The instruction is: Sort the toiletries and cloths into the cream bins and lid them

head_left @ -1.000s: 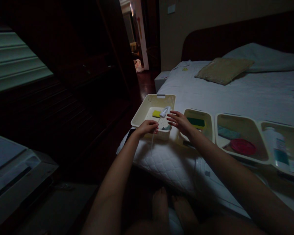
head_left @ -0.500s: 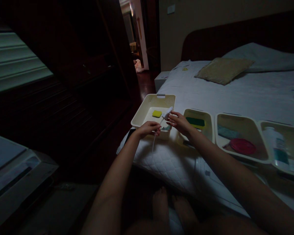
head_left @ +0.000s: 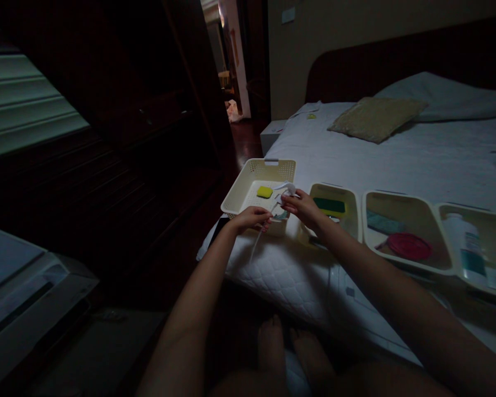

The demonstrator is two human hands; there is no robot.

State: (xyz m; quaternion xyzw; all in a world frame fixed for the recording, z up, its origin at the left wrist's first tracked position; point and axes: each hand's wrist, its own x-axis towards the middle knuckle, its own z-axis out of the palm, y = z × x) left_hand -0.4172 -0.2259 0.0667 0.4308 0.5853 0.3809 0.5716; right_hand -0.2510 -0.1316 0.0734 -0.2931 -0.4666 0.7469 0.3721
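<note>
A white cable [head_left: 289, 188] is stretched between my two hands, over the near side of a cream basket [head_left: 235, 203]. The fingers of my left hand [head_left: 252, 219] pinch it, and a loose length hangs down toward the bed. My right hand [head_left: 298, 205] is closed around its upper part, where a pale curved section and a thicker piece show; the dim light blurs their details. Inside the basket, beyond the hands, lies a yellow sponge [head_left: 265, 192]. A greyish-green item [head_left: 281, 215], partly hidden, rests near my fingers.
Right of my hands, a bin [head_left: 357, 220] contains a green-and-yellow scouring pad [head_left: 329, 206]. Another bin [head_left: 409, 198] holds a pink round item [head_left: 409, 246] and a teal cloth [head_left: 384, 222]. A white bottle [head_left: 465, 242] stands in the far-right bin. A cushion [head_left: 376, 118] lies on the bed.
My right hand has shifted slightly down, and the white piece in it has turned, with a curved section now showing above. The hanging end has swung a little left.
</note>
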